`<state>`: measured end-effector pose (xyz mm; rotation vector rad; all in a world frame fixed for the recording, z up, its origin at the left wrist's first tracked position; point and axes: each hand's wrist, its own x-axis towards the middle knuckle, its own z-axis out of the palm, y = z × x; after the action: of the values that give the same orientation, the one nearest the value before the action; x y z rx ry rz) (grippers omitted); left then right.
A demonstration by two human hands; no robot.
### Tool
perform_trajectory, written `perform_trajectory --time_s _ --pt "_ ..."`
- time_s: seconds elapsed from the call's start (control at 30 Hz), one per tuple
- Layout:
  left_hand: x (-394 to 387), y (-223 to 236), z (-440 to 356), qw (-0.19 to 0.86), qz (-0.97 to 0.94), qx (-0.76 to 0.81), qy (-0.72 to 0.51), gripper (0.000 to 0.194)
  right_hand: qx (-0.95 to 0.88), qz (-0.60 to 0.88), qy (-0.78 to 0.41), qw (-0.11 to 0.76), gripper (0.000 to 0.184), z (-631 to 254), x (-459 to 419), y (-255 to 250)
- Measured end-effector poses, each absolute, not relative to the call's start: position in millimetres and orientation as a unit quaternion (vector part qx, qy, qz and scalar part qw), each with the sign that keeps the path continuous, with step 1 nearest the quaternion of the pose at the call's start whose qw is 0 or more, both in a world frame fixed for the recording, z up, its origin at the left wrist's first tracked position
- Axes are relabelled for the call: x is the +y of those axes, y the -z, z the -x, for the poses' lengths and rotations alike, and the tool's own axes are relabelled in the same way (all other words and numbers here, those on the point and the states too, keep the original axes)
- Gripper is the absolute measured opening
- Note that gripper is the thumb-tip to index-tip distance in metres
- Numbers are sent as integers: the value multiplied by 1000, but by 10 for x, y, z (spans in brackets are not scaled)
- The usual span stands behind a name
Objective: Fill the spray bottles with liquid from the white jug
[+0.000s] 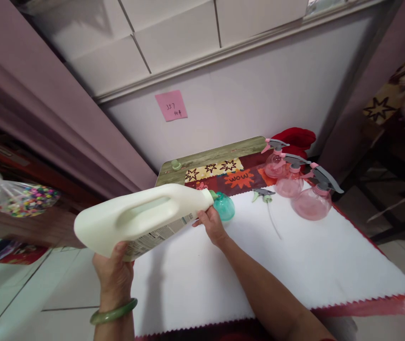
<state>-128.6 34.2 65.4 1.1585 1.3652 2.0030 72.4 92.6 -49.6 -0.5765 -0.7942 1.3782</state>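
A large white plastic jug [141, 215] is tipped on its side, its mouth against the opening of a small teal round bottle [224, 206] on the white cloth [294, 265]. My left hand [114, 272], with a green bangle at the wrist, grips the jug's base from below. My right hand [212, 225] is closed around the jug's neck beside the teal bottle. A loose grey spray head with a tube [264, 195] lies on the cloth just right of the teal bottle.
Three pink spray bottles [310, 201] with grey triggers stand at the table's far right. A small green cap [176, 165] sits on the wooden tabletop. A patterned cloth, a red item, a pink note on the wall and a bag of coloured beads [21, 199] at left.
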Motion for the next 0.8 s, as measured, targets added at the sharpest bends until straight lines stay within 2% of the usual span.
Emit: perform_trajectory --time_s 0.23,0.8 --pt "311 -670 1269 241 -439 480 -720 46 -352 254 -609 664 55 -721 928 498" --pt "319 -654 1289 234 -429 505 -711 49 -354 254 -616 656 57 -727 916 492"
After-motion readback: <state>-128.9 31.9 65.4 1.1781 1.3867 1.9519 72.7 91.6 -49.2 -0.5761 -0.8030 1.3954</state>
